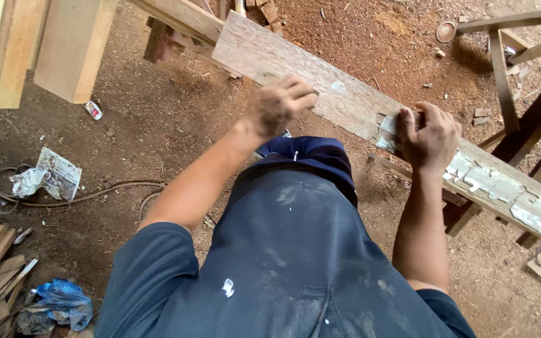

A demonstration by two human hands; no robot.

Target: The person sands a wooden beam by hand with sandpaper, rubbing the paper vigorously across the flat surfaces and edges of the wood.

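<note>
- Far left I see stacked timber (73, 47), crumpled paper (51, 175) and a cable (95, 195) on the sawdust floor.
- My left hand (278, 106): fingers curled together, knuckles resting on the plank's near edge.
- The plank (320, 78): long, weathered, running diagonally across a wooden frame (508, 75).
- My right hand (430, 138): fingers pressed together, gripping the plank beside flaking white paint.

The plank (345, 100) is rough, matt, weathered wood with flaking pale paint; the ground (158, 125) is sawdust-strewn earth.
</note>
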